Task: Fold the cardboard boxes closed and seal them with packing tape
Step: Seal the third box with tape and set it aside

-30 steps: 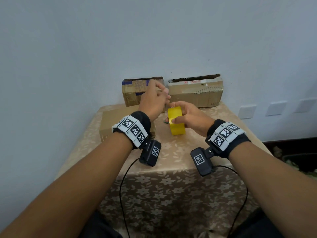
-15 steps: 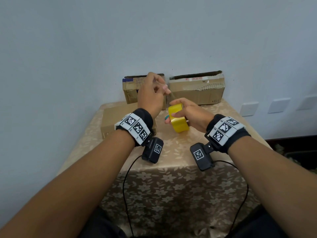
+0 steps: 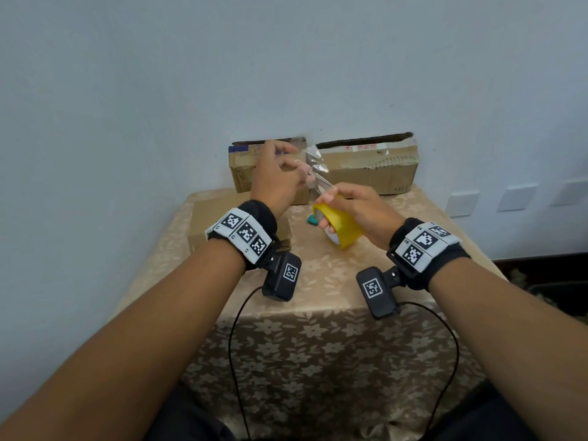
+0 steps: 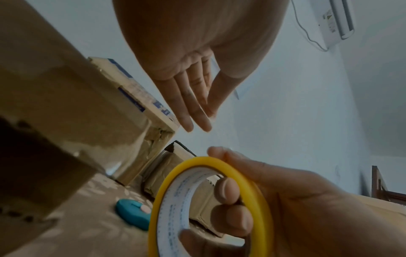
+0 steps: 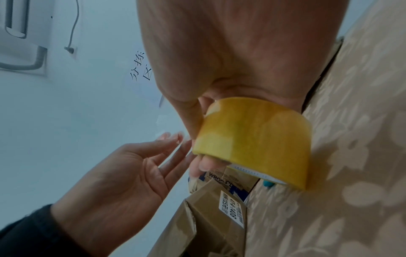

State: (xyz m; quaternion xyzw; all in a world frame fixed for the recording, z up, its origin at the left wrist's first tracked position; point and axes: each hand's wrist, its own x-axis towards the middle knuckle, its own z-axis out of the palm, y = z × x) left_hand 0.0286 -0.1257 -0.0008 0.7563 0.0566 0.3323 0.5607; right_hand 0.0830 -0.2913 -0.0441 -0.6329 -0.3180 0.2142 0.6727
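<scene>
On the counter point(image 3: 318, 291), draped in a beige floral cloth: three brown cardboard boxes. Two stand against the pale wall: back-left box point(image 3: 243, 170) with blue printed strips, back-right box point(image 3: 369, 168) with a torn corrugated top edge and a small red-printed label, unreadable. Third, flat box point(image 3: 206, 218) lies near-left, partly hidden behind the left wrist. One small teal utility cutter point(image 3: 312, 220) lies on the cloth between the boxes and the roll.

One yellow roll of packing tape point(image 3: 342, 226), held above the counter, not touching it. Right hand point(image 3: 359, 211): grip wrapped on the roll, thumb on the outer face, fingertips hooked inside the white printed core. Left hand point(image 3: 276, 176): thumb and fingers pinching the free end of a clear tape strip point(image 3: 316, 173), other fingers straight. Strip runs taut from roll up to the left fingertips.

Versus half a second back: the strip is drawn out longer, left hand is higher and further left, roll tilted more on its side; boxes unmoved.

Readable text: "WROD CD"-like blue print and a white barcode label with "80" on a box in the right wrist view; handwritten characters on the wall, not legible. Core print too blurred.
</scene>
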